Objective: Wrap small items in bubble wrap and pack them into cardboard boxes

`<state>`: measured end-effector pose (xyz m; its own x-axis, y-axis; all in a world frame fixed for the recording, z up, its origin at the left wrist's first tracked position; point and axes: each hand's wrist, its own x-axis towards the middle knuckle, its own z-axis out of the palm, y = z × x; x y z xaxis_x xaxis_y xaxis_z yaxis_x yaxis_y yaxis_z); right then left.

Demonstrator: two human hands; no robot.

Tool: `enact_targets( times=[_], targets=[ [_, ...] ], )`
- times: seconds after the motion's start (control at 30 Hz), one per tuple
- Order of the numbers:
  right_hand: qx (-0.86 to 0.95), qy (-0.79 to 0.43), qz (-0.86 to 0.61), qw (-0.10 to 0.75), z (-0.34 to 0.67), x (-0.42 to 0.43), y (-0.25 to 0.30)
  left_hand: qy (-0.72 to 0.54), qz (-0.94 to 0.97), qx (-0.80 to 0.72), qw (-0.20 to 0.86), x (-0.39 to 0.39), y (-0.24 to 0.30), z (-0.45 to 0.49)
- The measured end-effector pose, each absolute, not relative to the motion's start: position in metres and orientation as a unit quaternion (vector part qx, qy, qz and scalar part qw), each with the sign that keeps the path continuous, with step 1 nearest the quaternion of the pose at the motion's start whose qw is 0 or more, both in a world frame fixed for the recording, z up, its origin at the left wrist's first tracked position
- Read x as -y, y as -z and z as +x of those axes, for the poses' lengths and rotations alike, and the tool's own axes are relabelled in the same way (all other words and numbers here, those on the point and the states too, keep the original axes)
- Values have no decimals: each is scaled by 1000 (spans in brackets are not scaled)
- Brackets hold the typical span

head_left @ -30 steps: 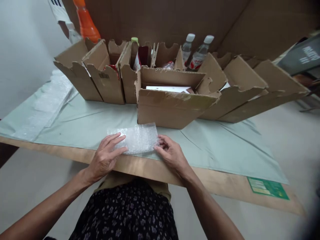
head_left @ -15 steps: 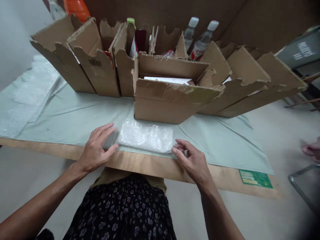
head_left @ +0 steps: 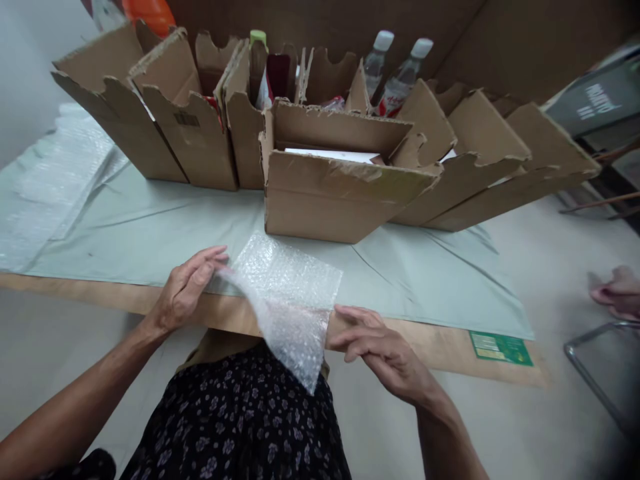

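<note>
**A:** Our left hand (head_left: 187, 287) has its fingers and thumb closed on the left edge of the bubble wrap sheet (head_left: 293, 283) and holds that edge raised just off the table.

**B:** And our right hand (head_left: 383, 343)? We see its fingers pressed together, lying against the sheet's right edge. We cannot tell whether the thumb pinches it from below.

**A:** Where does the sheet lie for us?

**B:** Its far half is flat on the pale green cover (head_left: 150, 227), near the plywood table edge (head_left: 100, 297). Its near half folds over that edge and hangs in a point toward our lap.

**A:** How far along do we judge this to be?

**B:** Early, we'd say. The sheet is out and in hand, but nothing lies on it or inside it. Just beyond it the open cardboard box (head_left: 325, 203) has its flaps up, with a flat white item (head_left: 335, 155) inside.

**A:** And further out?

**B:** A row of open boxes (head_left: 200, 147) stands behind, with two clear bottles (head_left: 400, 83) past them. A spare pile of bubble wrap (head_left: 50, 180) lies at the far left. Another person's hand (head_left: 617, 293) shows at the right, well apart from ours.
</note>
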<state>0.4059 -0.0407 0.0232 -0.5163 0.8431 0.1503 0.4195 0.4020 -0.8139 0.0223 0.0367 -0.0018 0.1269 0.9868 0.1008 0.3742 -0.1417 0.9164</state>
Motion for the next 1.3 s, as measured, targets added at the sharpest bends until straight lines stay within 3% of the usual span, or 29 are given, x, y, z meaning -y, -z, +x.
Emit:
enact_targets(
  times=[0.17, 0.27, 0.37, 0.6, 0.77, 0.97, 1.2, 1.3],
  targets=[
    [791, -258, -472, 290, 403, 34, -16, -303, 698, -581, 289, -52, -5, 36],
    [810, -151, -514, 240, 383, 22, -1, -188, 764, -593, 173, -61, -6, 40],
    [829, -80, -513, 208, 369, 16, 14, -116, 788, -585, 155, -61, -3, 44],
    [800, 35, -505, 324, 379, 15, 8, -231, 822, -507, 119, -44, 1, 69],
    [787, 57, -551, 270, 401, 17, -3, -223, 843, -488, 40, -47, 1, 75],
    [753, 48, -575, 318, 391, 15, -12, -249, 855, -454, -33, -43, -14, 83],
    [871, -41, -483, 82, 347, -16, 8, -91, 912, -395, 59, -49, 15, 116],
    [860, -29, -507, 49, 376, -15, 20, -60, 907, -410, 80, -49, 25, 115]
  ],
)
